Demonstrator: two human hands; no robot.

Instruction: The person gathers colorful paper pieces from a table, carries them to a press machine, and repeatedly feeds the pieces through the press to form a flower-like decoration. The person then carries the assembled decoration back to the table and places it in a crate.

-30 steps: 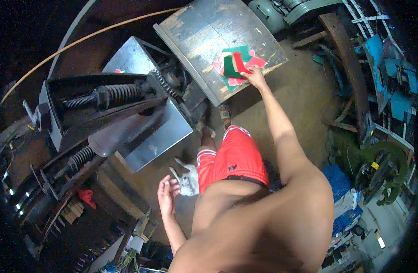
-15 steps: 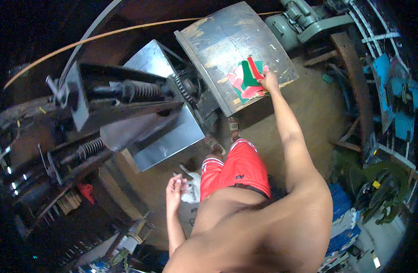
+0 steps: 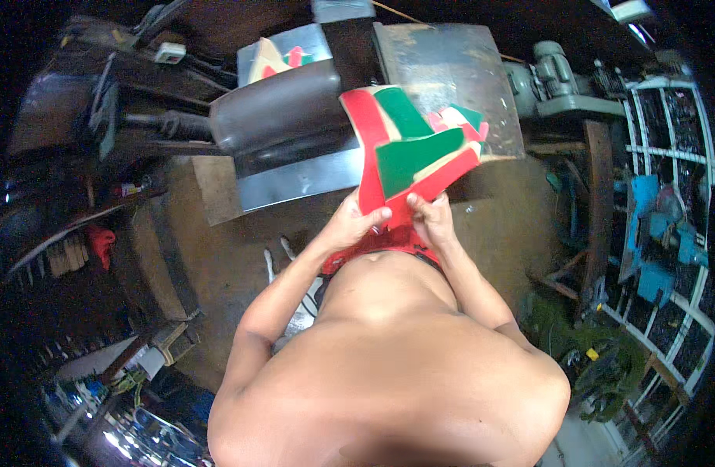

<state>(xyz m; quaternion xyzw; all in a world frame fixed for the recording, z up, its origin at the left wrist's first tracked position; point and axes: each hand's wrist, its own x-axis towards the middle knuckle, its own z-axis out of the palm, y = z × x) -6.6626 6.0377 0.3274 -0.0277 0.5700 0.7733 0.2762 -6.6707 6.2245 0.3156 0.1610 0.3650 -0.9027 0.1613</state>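
Both my hands grip floppy-looking sheets patterned in red, green and cream, held up in front of my waist. My left hand [image 3: 356,224] has its thumb pressed on the lower red end of the left sheet [image 3: 365,148]. My right hand [image 3: 433,219] pinches the lower red edge of the right sheet [image 3: 420,162], which overlaps the left one. Whether they are one folded piece or two I cannot tell. Beyond them, a small pile of pink and green pieces [image 3: 455,117] shows on the worn table [image 3: 494,86], partly hidden by the sheets.
Ahead to the left is a machine with a large dark roller [image 3: 280,105] and a metal plate [image 3: 299,180]. More coloured sheet [image 3: 273,61] lies behind the roller. A motor [image 3: 556,70] stands at the far right, beside a white metal rack [image 3: 669,148]. A white animal [image 3: 299,315] is near my legs.
My right hand has come back from the table with coloured sheets. My left hand, empty before, has risen and now grips them too. My view has swung, bringing the roller square ahead.
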